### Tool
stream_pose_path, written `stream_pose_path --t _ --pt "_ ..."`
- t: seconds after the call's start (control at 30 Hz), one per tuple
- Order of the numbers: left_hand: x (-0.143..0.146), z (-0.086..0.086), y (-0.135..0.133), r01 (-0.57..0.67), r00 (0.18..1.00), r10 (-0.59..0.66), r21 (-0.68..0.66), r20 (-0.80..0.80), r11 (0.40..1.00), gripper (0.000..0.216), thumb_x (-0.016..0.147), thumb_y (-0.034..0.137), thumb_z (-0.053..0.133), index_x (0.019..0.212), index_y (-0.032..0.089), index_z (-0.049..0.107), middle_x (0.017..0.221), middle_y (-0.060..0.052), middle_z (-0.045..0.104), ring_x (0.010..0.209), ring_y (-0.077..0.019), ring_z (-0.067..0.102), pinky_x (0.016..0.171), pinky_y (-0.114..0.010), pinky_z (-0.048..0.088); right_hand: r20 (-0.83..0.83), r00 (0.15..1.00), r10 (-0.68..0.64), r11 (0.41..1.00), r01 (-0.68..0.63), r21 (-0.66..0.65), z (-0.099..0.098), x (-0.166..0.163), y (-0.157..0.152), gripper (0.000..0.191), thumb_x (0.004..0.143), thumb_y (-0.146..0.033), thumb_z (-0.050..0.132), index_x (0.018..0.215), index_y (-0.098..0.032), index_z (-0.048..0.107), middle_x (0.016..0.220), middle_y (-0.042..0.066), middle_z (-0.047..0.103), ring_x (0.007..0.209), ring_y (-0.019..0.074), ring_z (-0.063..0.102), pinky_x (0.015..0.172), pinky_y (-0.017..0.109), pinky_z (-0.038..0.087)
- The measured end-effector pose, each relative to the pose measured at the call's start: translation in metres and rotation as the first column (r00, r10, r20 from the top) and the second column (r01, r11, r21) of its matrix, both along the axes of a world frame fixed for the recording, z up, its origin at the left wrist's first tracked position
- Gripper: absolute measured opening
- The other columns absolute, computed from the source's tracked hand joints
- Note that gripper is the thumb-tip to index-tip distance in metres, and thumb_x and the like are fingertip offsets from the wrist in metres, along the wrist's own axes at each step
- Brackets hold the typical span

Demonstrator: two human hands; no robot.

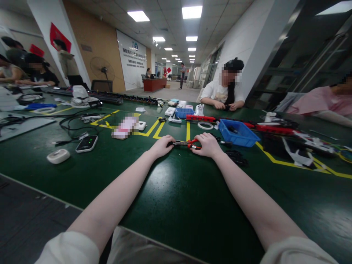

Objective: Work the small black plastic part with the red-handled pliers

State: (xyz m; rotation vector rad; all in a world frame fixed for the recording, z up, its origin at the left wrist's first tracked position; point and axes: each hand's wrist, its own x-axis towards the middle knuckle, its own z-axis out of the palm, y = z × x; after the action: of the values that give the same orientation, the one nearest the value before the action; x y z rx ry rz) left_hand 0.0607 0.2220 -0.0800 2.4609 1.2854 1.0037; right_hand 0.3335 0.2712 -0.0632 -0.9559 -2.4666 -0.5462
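Note:
Red-handled pliers (194, 144) are in my right hand (208, 145), its fingers closed round the grips. Their metal jaws point left, towards my left hand (162, 146). The fingers of that hand are pinched together at a small black piece (170, 143), mostly hidden, which sits at the tip of the jaws; its kind does not show. Both hands are low over the green table (176, 198), in front of the yellow tape lines. Just right of my right hand lie black cables (237, 158) and a blue bin (238, 132) with dark items inside.
Left of my hands lie a phone (125, 127), a black-and-white device with lit dots (87, 143) and a white case (58, 156). Behind are a smaller blue bin (184, 112), a white ring (205, 125) and red strips (200, 118). A co-worker (224, 88) sits across the table.

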Motion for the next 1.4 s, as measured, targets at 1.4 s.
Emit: stream_pose_path --t 1.4 --pt "-0.0005 -0.0014 0.0006 0.024 0.997 -0.024 -0.007 -0.069 1.0 0.023 0.091 0.018 0.055 0.113 0.018 0.065 0.11 -0.008 0.061 0.104 -0.023 0.061 0.096 -0.038 0.05 0.039 0.999 -0.012 1.0 0.012 -0.002 0.0001 -0.0008 -0.0011 0.046 0.076 -0.059 0.06 0.096 -0.017 0.063 0.088 0.011 0.067 0.086 0.0278 0.054 0.078 0.038 0.036"
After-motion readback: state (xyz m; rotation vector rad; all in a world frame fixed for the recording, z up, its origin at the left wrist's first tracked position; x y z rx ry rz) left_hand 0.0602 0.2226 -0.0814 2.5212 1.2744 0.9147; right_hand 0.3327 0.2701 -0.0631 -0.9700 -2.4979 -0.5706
